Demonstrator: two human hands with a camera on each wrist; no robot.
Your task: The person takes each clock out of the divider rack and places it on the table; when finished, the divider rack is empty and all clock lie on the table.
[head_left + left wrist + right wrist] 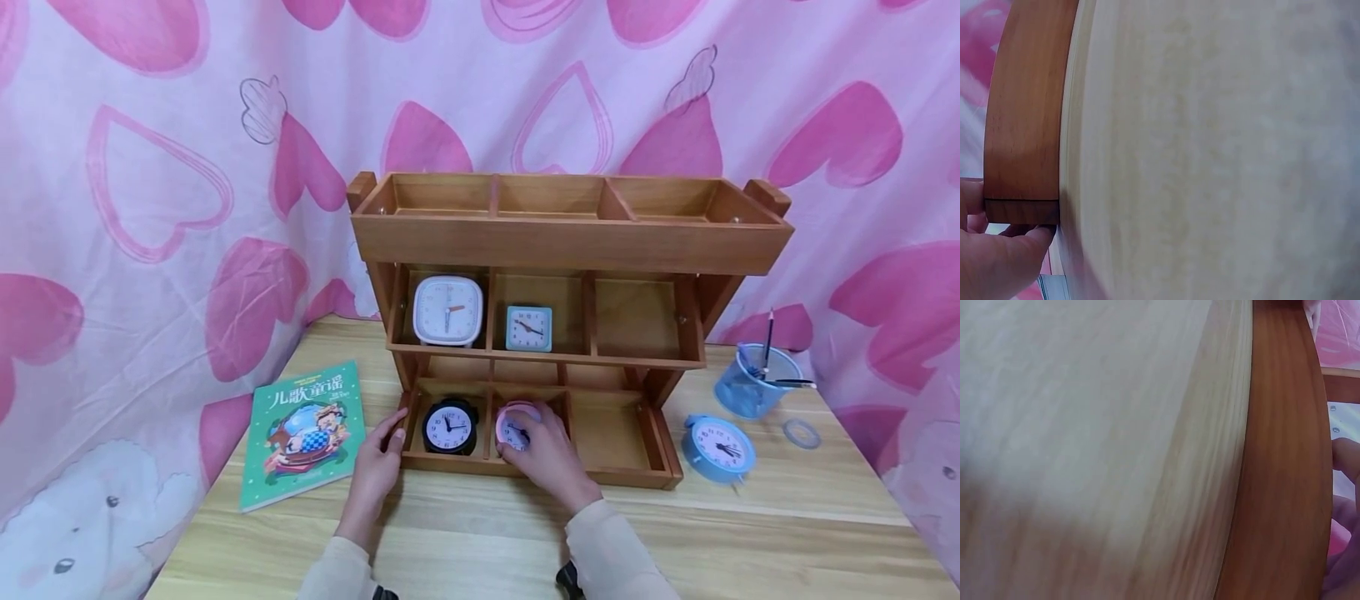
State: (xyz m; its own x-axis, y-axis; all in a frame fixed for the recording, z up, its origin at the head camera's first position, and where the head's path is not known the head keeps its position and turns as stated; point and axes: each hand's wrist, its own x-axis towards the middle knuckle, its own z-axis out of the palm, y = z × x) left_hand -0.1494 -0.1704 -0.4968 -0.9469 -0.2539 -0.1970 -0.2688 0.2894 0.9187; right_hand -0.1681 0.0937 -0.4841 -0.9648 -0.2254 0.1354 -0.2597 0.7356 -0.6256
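A wooden three-tier shelf point(540, 477) stands on the table. At the left end of its bottom tier, my left hand point(381, 458) grips the side panel, a finger over the top edge and the thumb on the outer face. My right hand point(553, 457) holds a pink round clock point(512, 427) in the bottom middle compartment, covering part of its dial. A black round clock point(449, 427) sits in the compartment to its left. In the right wrist view, the right fingers point(1345, 456) show behind the front board.
On the middle tier stand a white clock point(447, 312) and a small teal square clock point(528, 328). A green book point(306, 435) lies left of the shelf. To the right are a blue clock point(718, 450), a blue pen cup point(750, 396) and a roll of tape point(802, 433).
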